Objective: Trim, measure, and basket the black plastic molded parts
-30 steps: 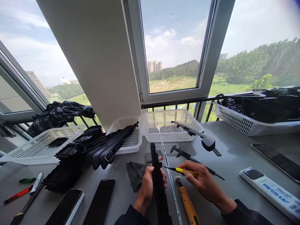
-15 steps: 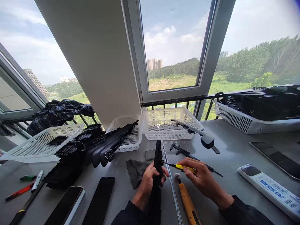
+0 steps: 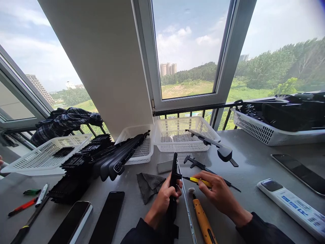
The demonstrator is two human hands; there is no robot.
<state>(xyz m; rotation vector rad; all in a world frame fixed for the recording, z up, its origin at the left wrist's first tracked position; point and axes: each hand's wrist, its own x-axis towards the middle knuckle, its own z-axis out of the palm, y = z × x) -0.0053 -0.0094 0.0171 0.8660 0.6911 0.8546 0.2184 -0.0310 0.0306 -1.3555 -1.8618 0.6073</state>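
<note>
My left hand point(image 3: 162, 200) is wrapped round a long black plastic part point(image 3: 173, 200), which stands tilted up with its narrow end away from me. My right hand point(image 3: 215, 193) pinches a slim yellow-handled tool point(image 3: 200, 181). Its thin dark tip meets the side of the part just above my left fingers; the exact kind of tool is unclear. A long metal strip point(image 3: 186, 203) lies between the hands. Below my right hand rests an orange-handled tool point(image 3: 201, 217) with a whitish head. A black caliper point(image 3: 200, 166) lies beyond, and a dark grey cloth point(image 3: 149, 186) is left of my left hand.
Stacked black parts point(image 3: 83, 159) lean by a white basket point(image 3: 48, 159). Another white basket point(image 3: 188, 147) carries a long black part point(image 3: 210, 142). Two phones point(image 3: 109, 213) point(image 3: 71, 220) lie front left; a white device point(image 3: 291, 203) is at right. A person's fingers show at far left.
The black part has turned slightly and its top has shifted right. My right hand and the yellow-handled tool stay nearly in place, with the tip still at the part.
</note>
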